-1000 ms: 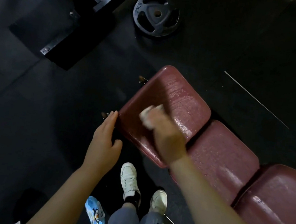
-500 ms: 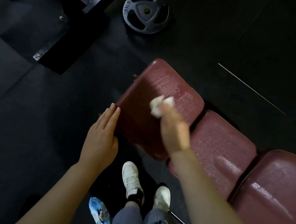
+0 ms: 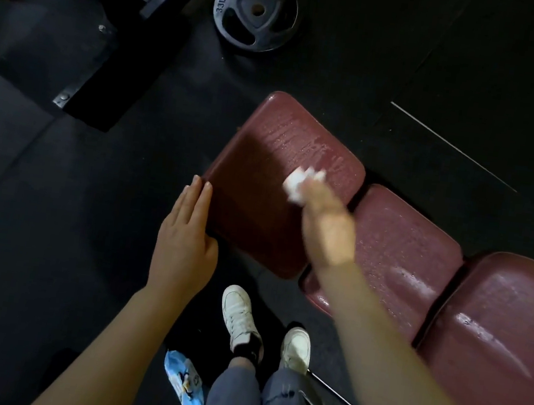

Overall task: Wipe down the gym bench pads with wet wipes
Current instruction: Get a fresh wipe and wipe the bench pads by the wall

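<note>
A dark red gym bench has three pads in a row: the end pad [image 3: 262, 174], the middle pad [image 3: 402, 250] and the near right pad [image 3: 506, 335]. Wet streaks shine on all three. My right hand [image 3: 327, 227] is shut on a crumpled white wet wipe [image 3: 298, 182] and presses it on the end pad near its right edge. My left hand [image 3: 185, 242] lies flat, fingers together, against the end pad's left edge and holds nothing.
A blue wet wipe pack [image 3: 184, 385] lies on the black rubber floor by my left leg. A 33 LB weight plate [image 3: 255, 10] lies on the floor beyond the bench. A black machine base [image 3: 85, 52] stands at the upper left. My white shoes [image 3: 240, 314] are under the bench edge.
My right hand has swept the wipe across the end pad from its near left part toward the far right. My left hand stays at the pad's left edge.
</note>
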Motion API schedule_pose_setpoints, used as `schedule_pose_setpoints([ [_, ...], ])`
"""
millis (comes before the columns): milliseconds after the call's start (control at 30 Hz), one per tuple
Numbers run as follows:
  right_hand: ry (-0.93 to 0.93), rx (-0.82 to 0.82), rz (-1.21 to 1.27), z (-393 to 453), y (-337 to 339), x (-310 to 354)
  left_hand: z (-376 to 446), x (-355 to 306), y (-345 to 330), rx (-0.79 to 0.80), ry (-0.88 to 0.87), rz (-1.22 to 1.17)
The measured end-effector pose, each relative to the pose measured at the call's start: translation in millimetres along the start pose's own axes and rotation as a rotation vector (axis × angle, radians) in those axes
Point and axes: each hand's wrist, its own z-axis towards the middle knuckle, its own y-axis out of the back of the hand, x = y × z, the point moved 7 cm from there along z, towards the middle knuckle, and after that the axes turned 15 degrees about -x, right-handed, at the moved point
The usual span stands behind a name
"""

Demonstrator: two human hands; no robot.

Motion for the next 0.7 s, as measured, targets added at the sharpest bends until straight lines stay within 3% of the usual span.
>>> schedule_pose_setpoints([
  [100,0.22,0.154,0.153,-79.4,8.6,30.8,0.4,-2.3,0.0,-0.008,0.005,-0.012],
  [167,0.314,0.207,0.173,-78.9,11.6,26.6,1.2,-1.7,0.1,-0.016,-0.001,-0.017],
  [267,0.233,0.106,0.052,-7.9,10.9,-3.0,1.5,0.6,-1.4,-0.011,-0.019,-0.013],
  [367,-0.047,-0.043,-0.146,66.0,9.2,-53.1,1.6,2.9,-2.7,-0.013,-0.02,-0.001],
  [467,-0.191,-0.073,-0.148,55.8,5.4,-51.2,-0.3,0.7,-3.2,-0.014,-0.018,-0.001],
  [600,-0.012,0.135,0.116,-53.2,3.8,8.2,-1.1,-2.2,-1.9,-0.007,-0.009,-0.003],
  [700,0.246,0.3,0.155,-96.3,9.1,31.6,0.2,-1.7,-1.1,0.003,-0.015,0.001],
])
